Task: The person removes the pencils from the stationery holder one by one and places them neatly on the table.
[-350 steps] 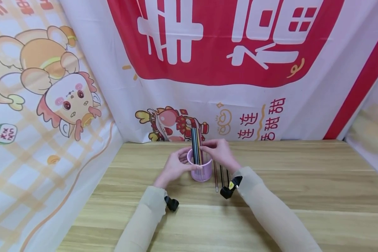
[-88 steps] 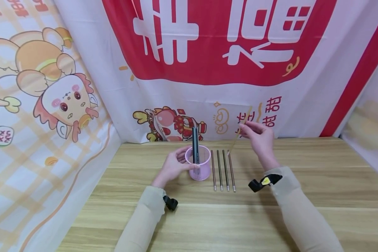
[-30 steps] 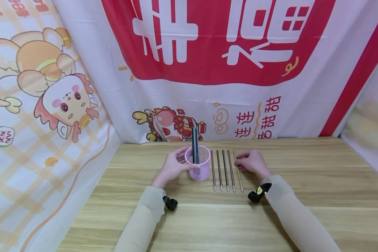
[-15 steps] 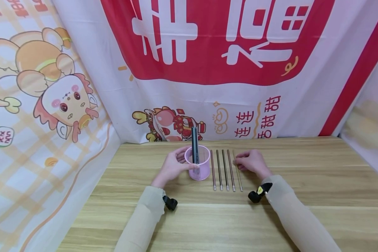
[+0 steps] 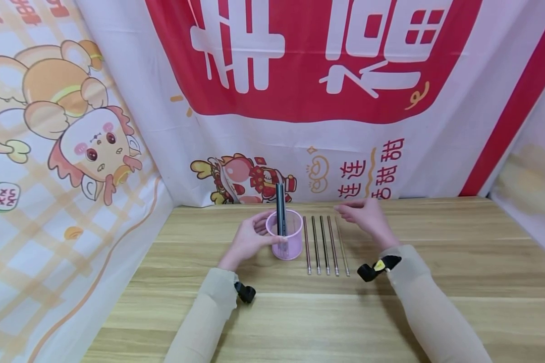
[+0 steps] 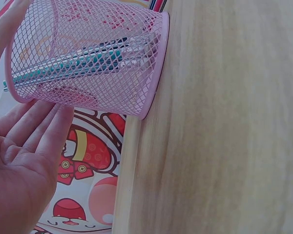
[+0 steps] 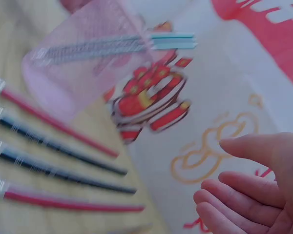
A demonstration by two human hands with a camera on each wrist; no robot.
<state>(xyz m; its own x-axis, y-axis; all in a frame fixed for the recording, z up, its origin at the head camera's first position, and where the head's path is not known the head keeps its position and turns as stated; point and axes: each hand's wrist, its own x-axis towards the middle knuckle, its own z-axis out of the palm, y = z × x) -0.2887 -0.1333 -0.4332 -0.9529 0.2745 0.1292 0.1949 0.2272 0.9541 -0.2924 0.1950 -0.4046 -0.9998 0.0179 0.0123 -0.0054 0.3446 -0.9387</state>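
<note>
My left hand (image 5: 247, 239) holds a pink mesh pencil cup (image 5: 295, 248), the thumb at the near rim and the fingers along the far left side. Dark green pencils (image 5: 280, 201) stand in the cup, leaning to its left. To the cup's right, several pencils lie side by side on the table, white-banded eraser ends toward me: a red pencil (image 5: 307, 247), two black ones, another red pencil (image 5: 333, 247) and a gold pencil (image 5: 342, 247) at the right end. Above the gold pencil's far tip, my right hand (image 5: 365, 217) holds nothing, its fingers loosely bent and apart from the thumb.
The wooden table (image 5: 300, 322) ends at a white and red printed cloth (image 5: 327, 131) hanging close behind the cup and pencils. A second printed cloth (image 5: 72, 176) hangs along the left side. Black wrist cameras sit on both sleeves.
Earlier the right hand lifted pencils from the cup; fewer remain in it and the row has grown. It set down the gold pencil, let go and has moved up and away. Left hand stays put.
</note>
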